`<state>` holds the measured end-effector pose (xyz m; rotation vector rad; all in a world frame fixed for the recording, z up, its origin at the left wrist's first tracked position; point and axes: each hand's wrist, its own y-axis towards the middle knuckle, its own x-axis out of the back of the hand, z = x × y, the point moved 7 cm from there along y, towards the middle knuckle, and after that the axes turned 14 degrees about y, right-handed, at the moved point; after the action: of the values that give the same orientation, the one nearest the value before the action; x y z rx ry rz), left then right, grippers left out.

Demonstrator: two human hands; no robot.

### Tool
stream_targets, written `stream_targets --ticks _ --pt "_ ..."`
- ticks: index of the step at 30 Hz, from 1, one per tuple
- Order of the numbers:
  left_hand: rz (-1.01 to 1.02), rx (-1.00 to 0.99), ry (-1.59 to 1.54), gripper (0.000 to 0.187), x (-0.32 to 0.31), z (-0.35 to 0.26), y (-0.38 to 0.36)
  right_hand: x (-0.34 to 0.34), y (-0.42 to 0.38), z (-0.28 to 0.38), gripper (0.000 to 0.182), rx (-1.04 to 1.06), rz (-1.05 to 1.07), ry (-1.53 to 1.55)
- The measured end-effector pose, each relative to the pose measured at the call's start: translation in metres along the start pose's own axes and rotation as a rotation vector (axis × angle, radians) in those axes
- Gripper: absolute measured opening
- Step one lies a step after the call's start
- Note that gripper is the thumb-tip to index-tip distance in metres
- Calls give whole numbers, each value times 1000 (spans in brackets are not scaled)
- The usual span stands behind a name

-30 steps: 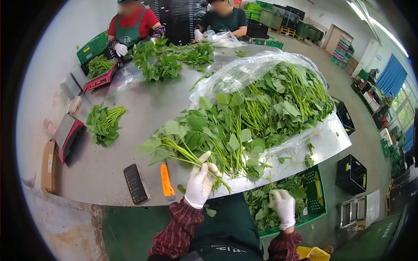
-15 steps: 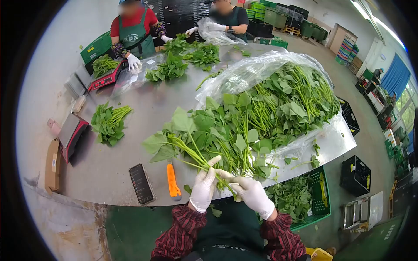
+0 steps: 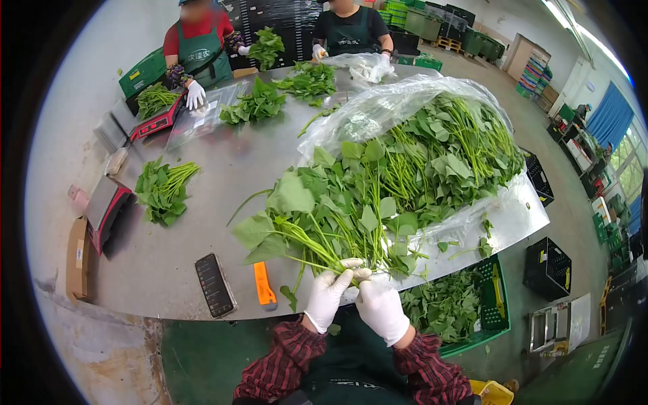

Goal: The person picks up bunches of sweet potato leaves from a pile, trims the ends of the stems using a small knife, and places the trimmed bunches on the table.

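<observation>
My gloved left hand is closed around the stems of a small bunch of leafy greens, whose leaves point up and left. Against it, my gloved right hand has its fingers pinched at the lower stem ends; what exactly they grip is hidden. Just beyond both hands lies a large heap of leafy greens, partly wrapped in a clear plastic bag. A tied-looking separate bunch of greens rests on the metal table to the left.
A phone and an orange-handled cutter lie near the table's front edge. Red scales stand at left. Below the edge, at right, is a green crate of leaves. Two co-workers stand across the table.
My hands have drawn closer together at the stems, and the held bunch has shifted slightly right. Across the table, one co-worker has lifted a bunch of greens; the other has moved a plastic bag.
</observation>
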<state>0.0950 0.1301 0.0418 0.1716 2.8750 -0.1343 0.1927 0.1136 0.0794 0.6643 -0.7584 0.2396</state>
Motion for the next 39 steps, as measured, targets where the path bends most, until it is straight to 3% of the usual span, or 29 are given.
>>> stream_targets --ticks 1,4,6,9,19,22,24,26,28,30,31,37,39 --pt "-13 -2 -29 31 0 -1 -1 -1 0 -1 11 -1 0 2" --pt "-48 -17 -60 30 5 -5 -1 22 -6 -33 9 -271 -365 154" --pt "-68 -21 7 30 8 -6 0 15 -2 -37 6 -301 -195 403" --pt "-20 -8 12 31 -1 -6 -1 12 5 -20 5 -198 -82 429" --pt "80 -30 128 30 -8 -2 -1 11 4 -21 9 -84 22 396" --pt "47 107 250 29 -3 21 0 8 4 -18 10 -81 12 344" --pt "6 91 104 26 -7 18 -1 19 1 -25 11 -188 -282 249" --pt "-46 44 55 24 -7 7 -1 33 -5 -37 11 -308 -423 217" --pt "-106 -7 9 23 0 -1 1 36 -8 -33 10 -354 -361 180" --pt "-197 46 -20 17 10 2 -1 23 -7 -7 10 -73 -151 165" --pt "-229 36 -2 15 10 1 -1 6 -13 -7 14 -98 -13 103" --pt "-239 51 4 16 7 12 -1 -20 -15 2 11 24 155 -216" --pt "-283 126 57 19 11 11 -3 -16 -13 5 10 33 56 -148"
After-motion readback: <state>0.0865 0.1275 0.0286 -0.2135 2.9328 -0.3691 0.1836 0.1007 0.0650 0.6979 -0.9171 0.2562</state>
